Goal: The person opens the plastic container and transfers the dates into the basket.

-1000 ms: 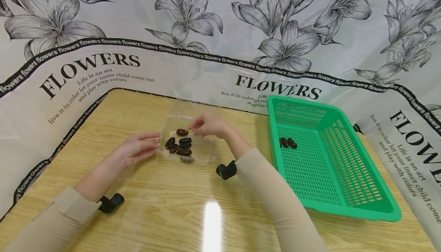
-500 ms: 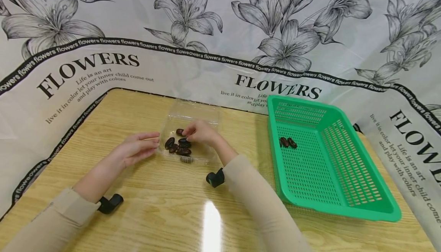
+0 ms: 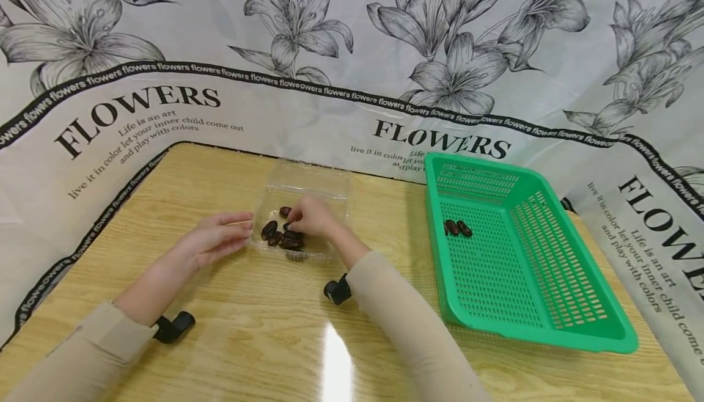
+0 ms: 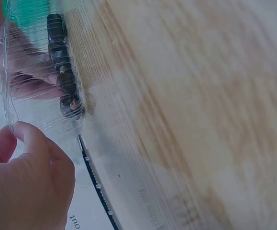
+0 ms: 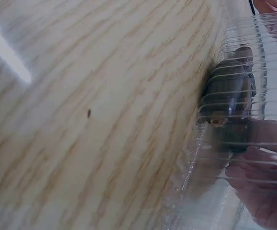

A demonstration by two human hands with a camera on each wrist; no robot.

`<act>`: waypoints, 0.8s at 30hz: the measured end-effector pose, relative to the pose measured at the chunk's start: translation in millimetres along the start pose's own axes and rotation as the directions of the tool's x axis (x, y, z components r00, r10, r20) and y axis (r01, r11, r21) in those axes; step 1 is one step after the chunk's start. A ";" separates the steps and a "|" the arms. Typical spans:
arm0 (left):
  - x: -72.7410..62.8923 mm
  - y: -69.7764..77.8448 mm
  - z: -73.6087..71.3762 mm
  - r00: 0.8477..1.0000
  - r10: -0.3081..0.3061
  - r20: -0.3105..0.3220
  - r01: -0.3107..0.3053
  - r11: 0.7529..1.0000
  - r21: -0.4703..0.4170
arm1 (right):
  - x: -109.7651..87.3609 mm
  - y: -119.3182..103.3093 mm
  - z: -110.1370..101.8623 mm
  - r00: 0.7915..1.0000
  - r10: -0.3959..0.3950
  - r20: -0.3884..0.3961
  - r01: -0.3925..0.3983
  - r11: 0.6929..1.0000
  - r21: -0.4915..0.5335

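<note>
A clear plastic box (image 3: 333,193) with a raised lid stands on the table, holding several dark dates (image 3: 269,230). My left hand (image 3: 221,238) is at its left side; in the left wrist view, thumb and index finger pinch the box's edge (image 4: 5,96). Inside the box, my right hand (image 3: 315,216) has its fingertips down on a date (image 3: 287,226) and pinches it, though the fingers partly cover it. Through the ribbed wall in the right wrist view, the right fingers (image 5: 262,179) show beside a date (image 5: 226,93).
A green perforated basket (image 3: 541,336) stands on the right of the wooden table (image 3: 247,328), with several dates (image 3: 452,227) near its left wall. Behind the table hangs a flower-printed cloth (image 3: 352,35). Black wrist mounts (image 3: 175,327) stick out below both wrists.
My right hand has moved left and down from the right part of the box onto the dates, its fingers closing on one. My left hand stays at the box's left side.
</note>
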State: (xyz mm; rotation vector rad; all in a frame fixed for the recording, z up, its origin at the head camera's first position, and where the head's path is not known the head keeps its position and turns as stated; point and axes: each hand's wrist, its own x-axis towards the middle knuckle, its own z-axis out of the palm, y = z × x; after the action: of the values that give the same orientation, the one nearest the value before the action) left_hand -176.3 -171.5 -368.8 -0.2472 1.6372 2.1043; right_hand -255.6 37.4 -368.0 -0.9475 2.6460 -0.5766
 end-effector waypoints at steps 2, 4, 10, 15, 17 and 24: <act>-0.1 -0.9 -0.5 1.000 0.001 0.004 0.000 1.000 -0.005 | 0.4 -0.1 0.9 1.000 0.008 0.011 -0.008 1.000 0.005; 0.0 -1.4 -0.7 1.000 0.002 0.008 -0.001 1.000 -0.009 | 0.7 0.1 1.4 1.000 0.018 0.017 -0.018 1.000 0.003; 0.4 -0.4 -0.7 1.000 0.002 0.006 -0.002 1.000 -0.016 | 2.3 -0.6 1.4 0.999 0.028 0.034 -0.028 1.000 -0.015; 1.4 2.1 1.2 1.000 0.004 0.007 -0.004 1.000 -0.020 | 2.4 -0.7 -1.6 0.998 0.048 0.048 -0.046 0.998 -0.044; 2.0 3.0 1.4 1.000 0.006 0.004 -0.006 1.000 -0.014 | 2.6 -0.6 -3.0 0.998 0.052 0.046 -0.049 0.997 -0.057; 0.9 1.5 0.7 1.000 -0.010 -0.001 0.010 1.000 -0.029 | -1.6 -1.2 -6.4 0.997 0.062 0.054 -0.062 0.998 -0.013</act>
State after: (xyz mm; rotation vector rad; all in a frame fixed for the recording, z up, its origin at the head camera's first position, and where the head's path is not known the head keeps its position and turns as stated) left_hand -177.7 -170.9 -367.7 -0.2649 1.6042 2.1219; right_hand -256.1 39.4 -361.7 -0.8681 2.6228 -0.5150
